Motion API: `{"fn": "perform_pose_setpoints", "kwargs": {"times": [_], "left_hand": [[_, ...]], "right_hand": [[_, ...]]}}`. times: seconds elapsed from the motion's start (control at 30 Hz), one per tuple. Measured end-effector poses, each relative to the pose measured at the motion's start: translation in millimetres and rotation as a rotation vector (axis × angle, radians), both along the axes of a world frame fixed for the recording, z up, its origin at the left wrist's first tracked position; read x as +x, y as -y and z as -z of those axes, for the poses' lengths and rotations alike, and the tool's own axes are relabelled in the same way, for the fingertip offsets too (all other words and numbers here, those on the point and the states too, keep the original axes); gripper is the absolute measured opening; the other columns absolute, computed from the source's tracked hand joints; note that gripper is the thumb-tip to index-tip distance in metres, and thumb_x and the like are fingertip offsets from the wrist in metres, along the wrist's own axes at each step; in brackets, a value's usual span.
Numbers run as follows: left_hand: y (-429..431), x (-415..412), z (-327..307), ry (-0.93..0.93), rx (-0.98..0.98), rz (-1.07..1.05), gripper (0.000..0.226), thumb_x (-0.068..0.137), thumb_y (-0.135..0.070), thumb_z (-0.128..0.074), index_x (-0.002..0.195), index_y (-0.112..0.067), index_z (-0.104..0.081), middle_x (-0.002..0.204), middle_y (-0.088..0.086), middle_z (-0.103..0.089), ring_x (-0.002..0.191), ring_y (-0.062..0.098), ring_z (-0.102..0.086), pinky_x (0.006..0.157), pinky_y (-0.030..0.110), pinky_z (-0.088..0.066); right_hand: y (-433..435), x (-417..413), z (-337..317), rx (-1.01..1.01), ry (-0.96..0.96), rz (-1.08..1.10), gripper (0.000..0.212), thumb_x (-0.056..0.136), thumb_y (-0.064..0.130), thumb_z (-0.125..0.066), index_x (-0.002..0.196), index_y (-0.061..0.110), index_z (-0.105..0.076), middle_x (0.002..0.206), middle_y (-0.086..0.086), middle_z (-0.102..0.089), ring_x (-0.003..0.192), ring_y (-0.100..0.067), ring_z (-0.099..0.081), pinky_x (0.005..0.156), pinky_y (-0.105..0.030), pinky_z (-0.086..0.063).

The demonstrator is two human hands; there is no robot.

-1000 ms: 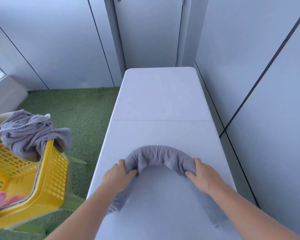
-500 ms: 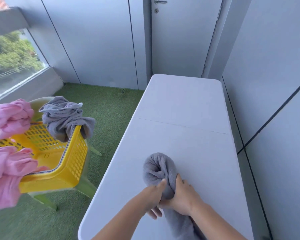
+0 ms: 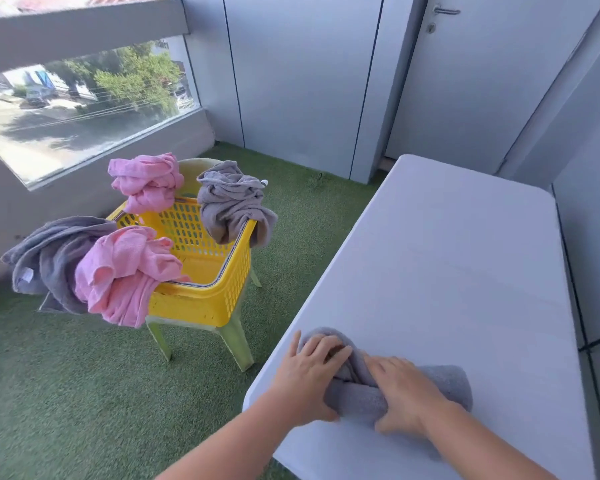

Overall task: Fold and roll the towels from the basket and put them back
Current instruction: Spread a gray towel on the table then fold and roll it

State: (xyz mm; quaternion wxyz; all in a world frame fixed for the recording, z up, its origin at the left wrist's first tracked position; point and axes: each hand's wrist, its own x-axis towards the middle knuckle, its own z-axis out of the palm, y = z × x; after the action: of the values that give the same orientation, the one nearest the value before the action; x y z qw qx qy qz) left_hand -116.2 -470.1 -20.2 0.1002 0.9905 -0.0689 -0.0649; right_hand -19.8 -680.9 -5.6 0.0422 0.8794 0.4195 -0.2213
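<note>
A floor of green artificial turf (image 3: 84, 393) separates a long white plastic table (image 3: 447, 254), set against grey wall panels on its right edge, from a yellow perforated plastic basket (image 3: 205, 296) perched on a pale green plastic chair (image 3: 238, 344). Crumpled pink towels (image 3: 125, 271) and crumpled grey towels (image 3: 229, 202) hang over the basket's rim (two of each). Near the table's front left corner lies a rolled grey terry towel (image 3: 447, 382); the left hand (image 3: 309, 375) grips its bunched end and the right hand (image 3: 406, 393) curls over the roll.

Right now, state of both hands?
Left hand: grips the grey towel at its bunched end.
Right hand: grips the same towel's rolled part.
</note>
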Motion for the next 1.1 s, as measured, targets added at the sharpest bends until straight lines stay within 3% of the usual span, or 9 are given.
{"fn": "perform_pose_setpoints", "kwargs": {"times": [0.07, 0.1, 0.17, 0.2, 0.33, 0.6, 0.77, 0.93, 1.1], "left_hand": [[-5, 10, -2, -0.024, -0.039, -0.005, 0.106, 0.058, -0.067, -0.078, 0.146, -0.042, -0.024, 0.164, -0.001, 0.003, 0.151, 0.029, 0.009, 0.118, 0.065, 0.000], [-7, 13, -2, -0.053, -0.079, -0.022, 0.099, 0.059, -0.066, -0.079, 0.141, -0.043, -0.028, 0.164, 0.000, 0.007, 0.150, 0.033, 0.009, 0.117, 0.065, -0.011], [-13, 16, 1, -0.102, -0.169, -0.024, 0.086, 0.060, -0.059, -0.082, 0.129, -0.039, -0.035, 0.159, 0.002, -0.003, 0.141, 0.037, -0.017, 0.099, 0.054, -0.044], [-15, 17, 2, -0.100, -0.187, -0.001, 0.080, 0.061, -0.055, -0.084, 0.124, -0.036, -0.038, 0.153, 0.002, -0.011, 0.129, 0.037, -0.029, 0.085, 0.049, -0.051], [-36, 11, 4, -0.074, -0.174, 0.112, 0.068, 0.066, -0.049, -0.083, 0.116, -0.030, -0.041, 0.132, 0.003, -0.026, 0.108, 0.032, -0.035, 0.064, 0.040, -0.047], [-154, 26, -19, -0.051, -0.094, 0.231, 0.062, 0.066, -0.047, -0.075, 0.116, -0.034, -0.042, 0.133, 0.000, -0.028, 0.104, 0.030, -0.036, 0.066, 0.038, -0.046], [-238, 35, -33, -0.056, -0.065, 0.127, 0.056, 0.067, -0.047, -0.069, 0.115, -0.037, -0.041, 0.135, -0.004, -0.025, 0.106, 0.028, -0.036, 0.067, 0.037, -0.049], [-324, 40, -67, -0.006, -0.032, 0.016, 0.059, 0.064, -0.048, -0.068, 0.117, -0.042, -0.044, 0.144, -0.008, -0.023, 0.112, 0.025, -0.037, 0.072, 0.039, -0.052], [-417, 69, -107, 0.038, 0.010, -0.106, 0.059, 0.062, -0.048, -0.066, 0.118, -0.046, -0.046, 0.147, -0.012, -0.024, 0.115, 0.023, -0.037, 0.077, 0.039, -0.050]], "right_hand": [[11, -1, -3, -0.051, 0.013, 0.091, 0.118, 0.053, 0.063, -0.059, 0.154, 0.031, -0.008, 0.151, 0.012, -0.027, 0.138, -0.016, -0.031, 0.114, -0.034, -0.024], [19, -4, -5, -0.073, 0.020, 0.159, 0.122, 0.050, 0.065, -0.058, 0.154, 0.036, -0.003, 0.152, 0.013, -0.024, 0.140, -0.015, -0.028, 0.114, -0.035, -0.023], [29, -14, -8, -0.103, 0.035, 0.321, 0.126, 0.046, 0.067, -0.055, 0.152, 0.042, 0.008, 0.154, 0.013, -0.021, 0.143, -0.012, -0.024, 0.115, -0.033, -0.022], [30, -21, -10, -0.112, 0.045, 0.382, 0.125, 0.047, 0.067, -0.054, 0.151, 0.044, 0.011, 0.154, 0.014, -0.022, 0.143, -0.011, -0.023, 0.114, -0.032, -0.023], [9, -49, -20, -0.109, 0.064, 0.540, 0.114, 0.055, 0.060, -0.050, 0.152, 0.045, 0.007, 0.139, 0.019, -0.034, 0.134, -0.007, -0.033, 0.101, -0.029, -0.033], [-91, -69, -24, -0.023, 0.019, 0.606, 0.108, 0.057, 0.057, -0.049, 0.151, 0.046, 0.003, 0.141, 0.020, -0.033, 0.134, -0.006, -0.031, 0.101, -0.030, -0.033], [-171, -37, -25, 0.066, -0.030, 0.491, 0.108, 0.057, 0.058, -0.050, 0.153, 0.042, -0.002, 0.139, 0.016, -0.036, 0.132, -0.009, -0.034, 0.103, -0.032, -0.032], [-255, 0, -33, 0.203, -0.133, 0.419, 0.109, 0.055, 0.061, -0.056, 0.150, 0.048, -0.006, 0.133, 0.015, -0.042, 0.123, -0.013, -0.043, 0.098, -0.033, -0.043], [-354, 43, -68, 0.308, -0.219, 0.336, 0.105, 0.061, 0.055, -0.060, 0.153, 0.039, -0.012, 0.132, 0.007, -0.045, 0.123, -0.017, -0.045, 0.095, -0.036, -0.045]]}}
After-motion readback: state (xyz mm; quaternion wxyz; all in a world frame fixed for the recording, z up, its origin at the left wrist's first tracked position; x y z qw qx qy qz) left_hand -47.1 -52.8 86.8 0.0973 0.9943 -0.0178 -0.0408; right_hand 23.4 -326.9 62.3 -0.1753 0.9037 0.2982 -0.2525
